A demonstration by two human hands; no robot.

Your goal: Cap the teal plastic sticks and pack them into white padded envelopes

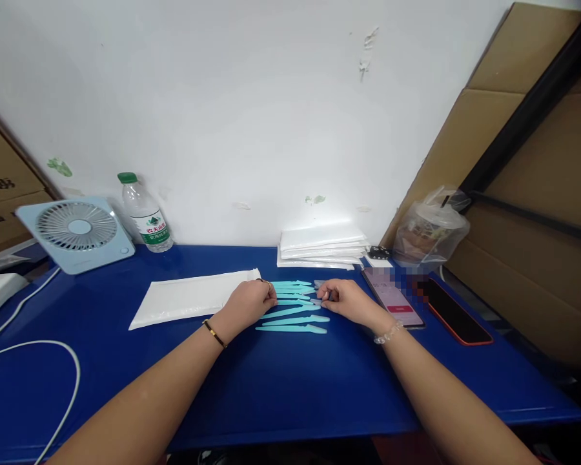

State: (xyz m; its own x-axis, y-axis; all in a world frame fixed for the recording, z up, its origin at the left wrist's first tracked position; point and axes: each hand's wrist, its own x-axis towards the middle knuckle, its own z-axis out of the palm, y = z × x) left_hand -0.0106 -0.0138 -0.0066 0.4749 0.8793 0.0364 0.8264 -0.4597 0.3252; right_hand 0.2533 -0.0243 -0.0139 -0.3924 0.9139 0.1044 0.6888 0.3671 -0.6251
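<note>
Several slim turquoise plastic tools (294, 311) lie side by side on the blue table (281, 381). My left hand (248, 301) rests curled at their left ends, fingers closed on the upper pieces. My right hand (345, 298) is curled at their right ends, fingertips pinching the tips of the upper ones. The lowest two pieces lie free in front of both hands. A white padded envelope (188, 298) lies flat just left of my left hand.
A stack of white envelopes (322, 247) sits against the wall. Two phones (397, 298) (458, 318) lie to the right, behind them a plastic-wrapped cup (430, 234). A small fan (76, 231), a water bottle (146, 214) and white cables (53, 361) are on the left.
</note>
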